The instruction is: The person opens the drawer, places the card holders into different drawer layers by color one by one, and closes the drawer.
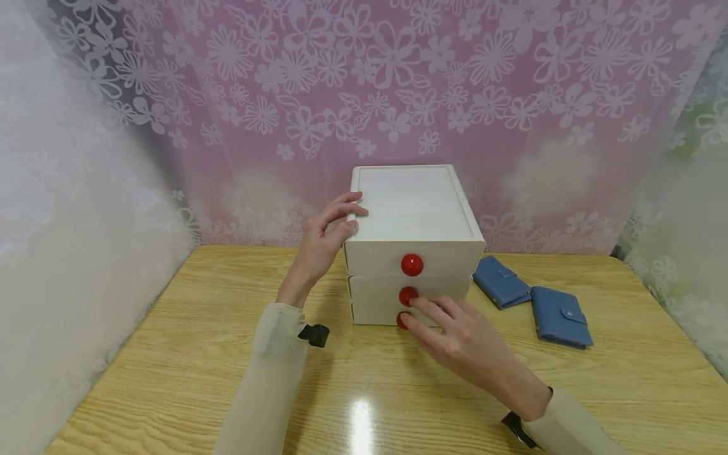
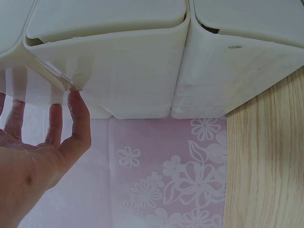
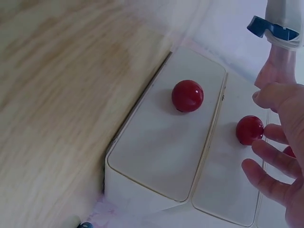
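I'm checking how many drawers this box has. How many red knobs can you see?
3, one on each drawer front of the white box: the top knob, the middle knob, and the bottom knob, partly hidden by the right hand.

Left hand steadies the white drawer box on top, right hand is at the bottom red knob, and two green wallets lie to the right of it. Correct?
Not quite: the two wallets are blue, not green, as the head view shows. The rest stands: left hand on the drawer box, right hand at the bottom red knob.
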`<action>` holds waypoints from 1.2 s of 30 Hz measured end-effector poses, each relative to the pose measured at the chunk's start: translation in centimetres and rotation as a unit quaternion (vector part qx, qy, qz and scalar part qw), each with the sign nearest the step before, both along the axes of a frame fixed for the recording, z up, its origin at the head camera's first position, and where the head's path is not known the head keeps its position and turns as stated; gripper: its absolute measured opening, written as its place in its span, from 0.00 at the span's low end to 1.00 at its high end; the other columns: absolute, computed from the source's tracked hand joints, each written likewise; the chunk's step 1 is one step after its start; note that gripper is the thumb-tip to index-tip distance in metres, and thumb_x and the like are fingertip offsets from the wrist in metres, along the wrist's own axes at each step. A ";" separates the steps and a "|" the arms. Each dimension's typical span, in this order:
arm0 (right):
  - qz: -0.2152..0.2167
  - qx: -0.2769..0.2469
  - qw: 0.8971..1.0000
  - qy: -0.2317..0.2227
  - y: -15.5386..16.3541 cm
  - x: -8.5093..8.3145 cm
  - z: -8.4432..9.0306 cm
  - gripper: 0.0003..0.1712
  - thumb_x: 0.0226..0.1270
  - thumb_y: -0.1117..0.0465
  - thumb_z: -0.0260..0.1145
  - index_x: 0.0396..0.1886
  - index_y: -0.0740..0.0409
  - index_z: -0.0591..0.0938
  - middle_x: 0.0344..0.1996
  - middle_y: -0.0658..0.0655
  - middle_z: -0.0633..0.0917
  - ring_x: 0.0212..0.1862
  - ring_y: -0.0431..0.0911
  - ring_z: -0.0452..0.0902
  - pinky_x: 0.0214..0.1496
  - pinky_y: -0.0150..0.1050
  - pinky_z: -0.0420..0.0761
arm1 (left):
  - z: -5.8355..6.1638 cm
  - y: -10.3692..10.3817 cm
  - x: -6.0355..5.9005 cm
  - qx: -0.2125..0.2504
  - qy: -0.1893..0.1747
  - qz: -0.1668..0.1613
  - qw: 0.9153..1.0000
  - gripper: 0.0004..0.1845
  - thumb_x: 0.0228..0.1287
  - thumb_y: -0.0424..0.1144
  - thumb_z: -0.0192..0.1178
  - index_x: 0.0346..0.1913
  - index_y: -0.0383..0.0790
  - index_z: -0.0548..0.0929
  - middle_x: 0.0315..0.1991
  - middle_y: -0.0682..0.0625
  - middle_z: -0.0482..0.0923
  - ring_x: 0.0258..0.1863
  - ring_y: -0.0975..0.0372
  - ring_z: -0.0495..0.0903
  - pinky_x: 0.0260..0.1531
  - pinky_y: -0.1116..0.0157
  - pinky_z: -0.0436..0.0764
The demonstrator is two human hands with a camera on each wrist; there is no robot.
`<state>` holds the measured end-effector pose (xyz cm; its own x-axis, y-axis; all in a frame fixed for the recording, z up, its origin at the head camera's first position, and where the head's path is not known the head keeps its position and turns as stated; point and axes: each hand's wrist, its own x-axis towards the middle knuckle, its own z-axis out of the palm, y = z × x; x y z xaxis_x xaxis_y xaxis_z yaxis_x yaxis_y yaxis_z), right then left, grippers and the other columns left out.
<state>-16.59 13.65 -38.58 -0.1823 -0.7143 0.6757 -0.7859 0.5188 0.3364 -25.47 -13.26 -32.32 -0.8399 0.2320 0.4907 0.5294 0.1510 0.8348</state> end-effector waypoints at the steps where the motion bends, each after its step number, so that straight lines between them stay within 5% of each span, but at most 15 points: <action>1: 0.003 0.003 1.000 0.002 0.0 0.1 -0.1 0.26 0.85 0.54 0.42 0.51 0.54 0.88 0.46 0.58 0.89 0.41 0.52 0.82 0.38 0.43 0.87 | 0.0 0.0 0.0 -0.001 0.001 0.000 1.000 0.15 0.73 0.39 0.53 0.56 0.41 0.84 0.74 0.59 0.70 0.77 0.65 0.63 0.74 0.47 0.68; 7: -0.003 0.049 0.999 0.008 0.2 0.4 -0.5 0.29 0.87 0.58 0.36 0.53 0.52 0.87 0.48 0.55 0.89 0.42 0.50 0.82 0.40 0.42 0.86 | -0.1 0.0 -0.1 -0.003 0.004 0.002 1.000 0.16 0.73 0.40 0.53 0.55 0.41 0.84 0.74 0.58 0.70 0.77 0.64 0.63 0.74 0.45 0.67; 18: 0.005 0.163 0.979 0.120 0.2 -0.3 -2.0 0.31 0.82 0.74 0.35 0.48 0.51 0.86 0.47 0.53 0.87 0.36 0.45 0.80 0.35 0.36 0.82 | -0.2 -0.1 -0.1 -0.009 0.008 0.003 1.000 0.15 0.73 0.40 0.52 0.55 0.42 0.85 0.74 0.60 0.70 0.77 0.66 0.62 0.74 0.46 0.68; 36: -0.037 0.239 0.963 0.120 -0.7 -1.8 -3.5 0.34 0.80 0.75 0.30 0.50 0.54 0.85 0.49 0.55 0.84 0.31 0.47 0.80 0.30 0.36 0.82 | -0.1 -0.1 -0.1 -0.007 0.010 0.002 1.000 0.15 0.73 0.40 0.52 0.55 0.41 0.85 0.74 0.58 0.70 0.77 0.64 0.63 0.73 0.46 0.69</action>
